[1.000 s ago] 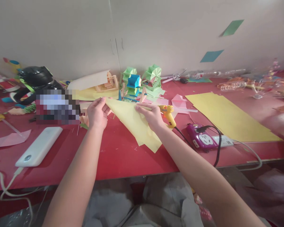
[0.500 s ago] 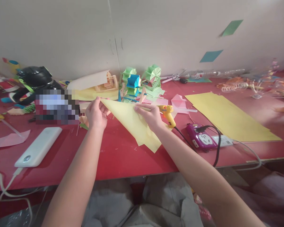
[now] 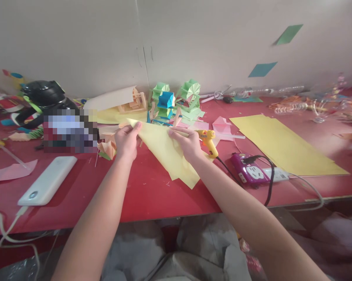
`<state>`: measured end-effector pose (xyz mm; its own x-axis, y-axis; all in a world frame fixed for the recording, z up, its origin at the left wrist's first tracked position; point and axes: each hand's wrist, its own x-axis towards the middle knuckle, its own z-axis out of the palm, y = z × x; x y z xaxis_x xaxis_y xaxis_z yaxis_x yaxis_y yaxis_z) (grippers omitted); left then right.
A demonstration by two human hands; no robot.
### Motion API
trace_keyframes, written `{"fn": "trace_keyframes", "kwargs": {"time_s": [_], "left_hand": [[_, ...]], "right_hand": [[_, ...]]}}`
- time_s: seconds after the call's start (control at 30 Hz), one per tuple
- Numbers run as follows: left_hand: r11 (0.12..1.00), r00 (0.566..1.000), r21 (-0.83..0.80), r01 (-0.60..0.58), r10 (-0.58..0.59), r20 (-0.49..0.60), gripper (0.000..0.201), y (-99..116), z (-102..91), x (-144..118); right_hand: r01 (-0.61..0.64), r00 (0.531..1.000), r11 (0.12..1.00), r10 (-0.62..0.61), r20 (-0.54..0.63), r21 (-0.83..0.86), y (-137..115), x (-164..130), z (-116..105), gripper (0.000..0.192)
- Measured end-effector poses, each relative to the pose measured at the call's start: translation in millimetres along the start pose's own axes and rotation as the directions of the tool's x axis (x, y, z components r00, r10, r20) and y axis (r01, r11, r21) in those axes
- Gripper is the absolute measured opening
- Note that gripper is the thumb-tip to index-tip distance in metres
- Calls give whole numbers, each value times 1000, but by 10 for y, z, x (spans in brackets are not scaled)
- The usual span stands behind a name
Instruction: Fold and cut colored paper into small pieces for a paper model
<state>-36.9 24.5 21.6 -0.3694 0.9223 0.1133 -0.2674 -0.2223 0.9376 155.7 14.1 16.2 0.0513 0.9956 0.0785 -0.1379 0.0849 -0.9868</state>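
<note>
A pale yellow paper sheet (image 3: 167,154), folded into a triangle, lies on the red table (image 3: 152,195). My left hand (image 3: 127,141) pinches its upper left corner between thumb and fingers. My right hand (image 3: 187,144) presses on the sheet's right edge and also holds a thin wooden stick (image 3: 180,133) across the fingers. A yellow glue gun (image 3: 208,142) lies just right of my right hand.
Green and blue folded paper models (image 3: 176,101) stand behind the hands. Large yellow sheets (image 3: 284,144) lie at right, beside a purple power strip (image 3: 250,171) with a black cable. A white power bank (image 3: 48,180) lies at left. A pink paper piece (image 3: 10,171) is far left.
My left hand has shifted a little to the right along the sheet's top corner, uncovering an orange folded paper piece beside it. My right hand has stayed put.
</note>
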Motion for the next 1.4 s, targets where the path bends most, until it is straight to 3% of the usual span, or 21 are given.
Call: {"fn": "trace_keyframes", "kwargs": {"time_s": [0.1, 0.17, 0.27, 0.37, 0.43, 0.6, 0.7, 0.8, 0.87, 1.0, 1.1, 1.23, 1.4], "left_hand": [[996, 995, 70, -52, 58, -81, 48, -9, -27, 20], [995, 995, 84, -51, 57, -77, 48, 8, -25, 14], [999, 997, 39, 15, -18, 74, 49, 45, 20, -35], [995, 968, 39, 88, -95, 234, 50, 39, 63, -83], [995, 974, 77, 69, -84, 212, 47, -2, 63, -84], [974, 997, 213, -82, 81, 14, 42, -90, 31, -50], [991, 996, 128, -46, 35, 87, 42, -50, 63, -95], [988, 962, 121, 90, -118, 248, 40, -13, 107, -153], [980, 971, 173, 101, -135, 196, 40, -26, 119, -163], [958, 994, 285, 35, -63, 88, 39, -91, 109, -144], [963, 990, 268, 31, -67, 126, 41, -105, 116, -153], [975, 958, 222, 29, -90, 273, 38, -104, 131, -170], [925, 982, 363, -111, 45, 185, 41, -147, 90, -142]], "right_hand": [[15, 1000, 1000, -15, 0, -19, 0, -6, 11, 36], [1, 1000, 1000, -1, -14, -7, -4, -6, 9, 37], [-6, 999, 1000, 7, -39, 20, -1, 8, -11, 39], [37, 995, 999, -35, -94, 21, 9, 31, -30, 36], [55, 993, 998, -53, -107, 18, 14, 39, -31, 36], [36, 993, 999, -35, -115, 7, 1, 35, -18, 37], [41, 989, 999, -37, -140, 21, 1, 43, -31, 37], [49, 990, 995, -36, -138, 89, 28, 63, -46, 39], [58, 991, 992, -43, -130, 114, 54, 78, -47, 39], [60, 990, 993, -46, -133, 106, 87, 101, -36, 37], [78, 984, 995, -66, -164, 69, 89, 115, -46, 37], [86, 982, 995, -75, -174, 53, 90, 131, -69, 40], [65, 990, 997, -59, -124, 44, 78, 124, -63, 42]]}}
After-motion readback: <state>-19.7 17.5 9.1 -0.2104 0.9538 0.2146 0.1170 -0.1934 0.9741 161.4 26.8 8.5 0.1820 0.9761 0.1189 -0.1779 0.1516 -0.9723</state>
